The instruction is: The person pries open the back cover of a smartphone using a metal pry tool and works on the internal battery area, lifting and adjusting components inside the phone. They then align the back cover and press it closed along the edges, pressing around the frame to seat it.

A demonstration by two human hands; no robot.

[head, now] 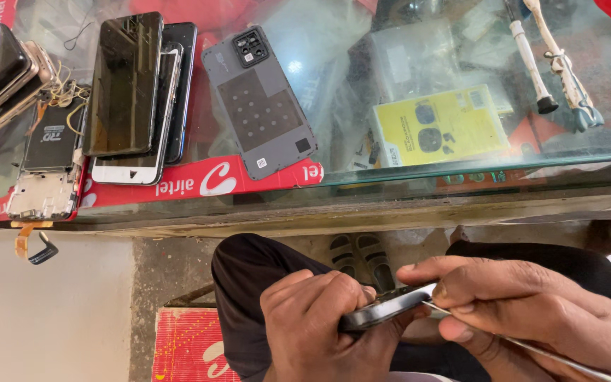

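Dark phone lies edge-up, long axis running left-right between hands.

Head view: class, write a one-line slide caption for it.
Left hand grips a dark phone while right hand works a thin metal tool along its edge, below a glass counter.

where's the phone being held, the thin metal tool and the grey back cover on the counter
phone (383, 311): head view, on its dark side edge between the two hands
thin metal tool (567, 361): head view, on the bare shaft past the right hand
grey back cover (259, 106): head view, on the middle of its inner face
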